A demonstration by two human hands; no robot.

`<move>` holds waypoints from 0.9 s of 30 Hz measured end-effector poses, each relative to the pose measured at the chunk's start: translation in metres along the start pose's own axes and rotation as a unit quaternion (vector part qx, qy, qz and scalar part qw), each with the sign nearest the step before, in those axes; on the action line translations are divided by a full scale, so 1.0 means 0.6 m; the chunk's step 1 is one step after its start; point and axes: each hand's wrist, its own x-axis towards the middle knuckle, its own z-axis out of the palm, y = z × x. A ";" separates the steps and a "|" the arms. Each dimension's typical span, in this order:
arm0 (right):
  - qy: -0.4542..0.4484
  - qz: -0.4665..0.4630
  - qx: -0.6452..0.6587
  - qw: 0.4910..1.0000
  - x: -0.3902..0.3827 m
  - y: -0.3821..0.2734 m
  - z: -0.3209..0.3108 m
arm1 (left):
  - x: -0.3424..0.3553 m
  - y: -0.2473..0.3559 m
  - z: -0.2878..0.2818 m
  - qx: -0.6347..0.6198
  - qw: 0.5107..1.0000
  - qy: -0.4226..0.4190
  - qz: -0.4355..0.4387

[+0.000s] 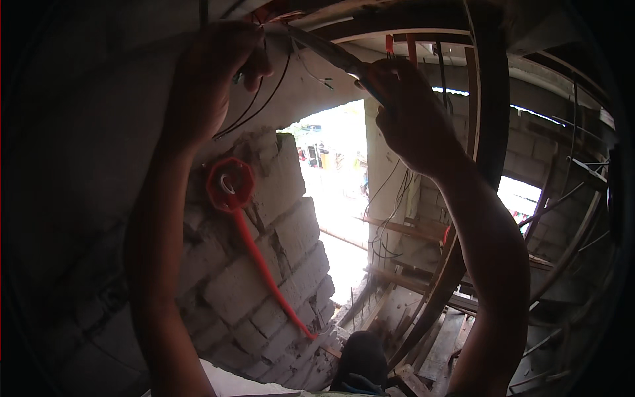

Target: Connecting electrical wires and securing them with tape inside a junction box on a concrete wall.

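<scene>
Overhead, my left hand (228, 73) is closed, its fingertips pinching thin wires (271, 21) beside an orange fitting (272, 9) at the top edge. My right hand (413, 116) grips a pair of pliers (327, 53) by the handles. Their long metal jaws point up and left, with the tip close to my left fingertips; whether the jaws bite on a wire is too dark to tell. Dark loose wires (268, 102) hang below my left hand. A thinner wire with bare-looking ends (324, 83) dangles under the pliers.
On the block wall (248, 291), an orange octagonal box (230, 185) holds coiled white wire, with an orange conduit (271, 281) running down from it. A bright opening (337, 198) lies ahead. Wooden beams (489, 99) and hanging wires (390, 225) stand right. My knee (360, 364) shows below.
</scene>
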 end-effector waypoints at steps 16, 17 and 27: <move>0.011 0.021 0.021 0.999 0.003 -0.009 0.007 | -0.015 -0.012 0.028 -0.013 1.000 0.002 -0.008; 0.011 0.021 0.022 0.999 0.004 -0.008 0.008 | -0.014 -0.011 0.024 -0.007 1.000 -0.019 -0.010; -0.070 0.086 0.067 0.992 0.005 -0.016 -0.007 | -0.017 0.007 0.041 0.129 0.991 0.021 -0.043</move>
